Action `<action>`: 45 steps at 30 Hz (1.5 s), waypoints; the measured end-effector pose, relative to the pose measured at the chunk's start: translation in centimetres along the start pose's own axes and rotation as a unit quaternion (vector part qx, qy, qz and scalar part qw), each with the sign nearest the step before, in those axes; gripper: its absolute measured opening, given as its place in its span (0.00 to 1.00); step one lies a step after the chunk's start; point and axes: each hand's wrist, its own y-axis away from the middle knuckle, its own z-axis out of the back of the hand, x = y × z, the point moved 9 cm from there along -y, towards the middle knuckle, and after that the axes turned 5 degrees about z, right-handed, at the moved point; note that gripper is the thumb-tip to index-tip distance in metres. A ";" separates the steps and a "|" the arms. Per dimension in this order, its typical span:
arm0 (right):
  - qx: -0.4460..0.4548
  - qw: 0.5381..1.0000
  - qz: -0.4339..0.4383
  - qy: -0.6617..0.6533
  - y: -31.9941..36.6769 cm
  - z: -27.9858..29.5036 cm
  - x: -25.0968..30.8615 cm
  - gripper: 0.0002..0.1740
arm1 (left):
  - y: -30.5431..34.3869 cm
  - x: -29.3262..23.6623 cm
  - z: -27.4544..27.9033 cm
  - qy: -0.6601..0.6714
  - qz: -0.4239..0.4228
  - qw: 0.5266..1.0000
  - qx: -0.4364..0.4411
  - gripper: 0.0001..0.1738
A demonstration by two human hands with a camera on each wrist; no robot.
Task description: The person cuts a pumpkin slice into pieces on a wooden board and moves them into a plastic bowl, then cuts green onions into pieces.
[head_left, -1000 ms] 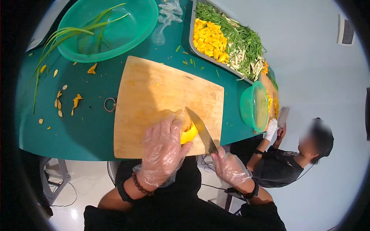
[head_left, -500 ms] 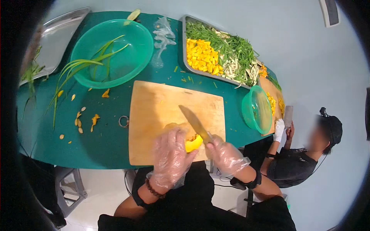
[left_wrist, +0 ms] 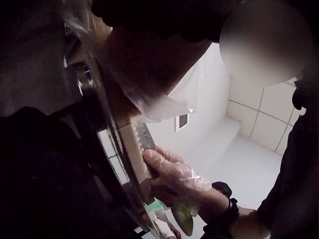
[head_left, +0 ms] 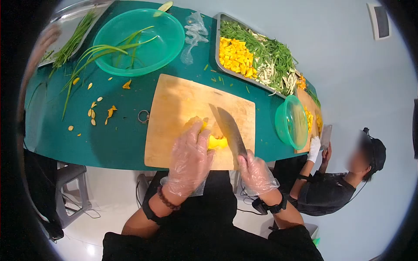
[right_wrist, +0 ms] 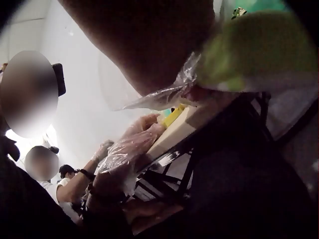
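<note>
On the wooden cutting board (head_left: 174, 98) lies a piece of yellow pumpkin (head_left: 217, 142), its scooped inner side partly showing. My left hand (head_left: 189, 156), in a clear plastic glove, holds the pumpkin from the left with bent fingers that hide part of it. A broad kitchen knife (head_left: 231, 128) points away from me, its blade close along the pumpkin's right end. Its handle is gripped by my gloved right hand (head_left: 257, 175). In the left wrist view the right hand (left_wrist: 172, 172) shows around the handle; the right wrist view shows the left hand (right_wrist: 132, 147) beside the yellow pumpkin (right_wrist: 173, 117).
Behind the board stand a green basin (head_left: 139, 65) with long leaves and a metal tray (head_left: 217, 56) of pumpkin cubes and cut greens. Seeds and scraps (head_left: 92, 114) lie left. A smaller green bowl (head_left: 289, 124) is right, near another person (head_left: 344, 187) holding a cleaver.
The head view has shifted. The knife has stayed at the pumpkin's right end, its blade turned more upright. At far left, another person's hand and a bunch of green stalks on a tray show more clearly.
</note>
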 end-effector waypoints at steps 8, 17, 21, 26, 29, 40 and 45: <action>0.040 0.998 -0.010 0.049 1.3 -0.4 -0.3 0.13 | -0.2 0.1 -0.3 -0.009 0.013 1.000 0.011 0.35; 0.042 0.996 0.008 0.084 1.8 -0.8 -0.3 0.16 | -0.2 0.4 -0.5 -0.009 0.011 1.000 0.024 0.34; 0.053 0.991 0.031 0.120 1.4 -0.1 1.0 0.14 | -0.3 0.4 -0.3 0.004 0.009 1.000 0.028 0.33; 0.117 0.984 0.014 0.132 0.7 -0.3 0.3 0.14 | -0.4 0.6 -0.7 0.000 0.014 0.999 0.043 0.34; 0.118 0.991 -0.021 0.056 -0.5 -0.6 0.9 0.14 | -0.5 0.4 -0.9 -0.002 0.014 0.998 0.055 0.33; -0.007 0.997 -0.066 -0.030 -0.1 0.0 0.4 0.17 | -0.7 -0.6 -0.6 -0.088 0.007 0.995 0.039 0.29; -0.034 0.999 -0.034 -0.008 0.4 -0.4 0.3 0.16 | -0.9 -0.5 -0.5 -0.115 0.047 0.992 0.004 0.30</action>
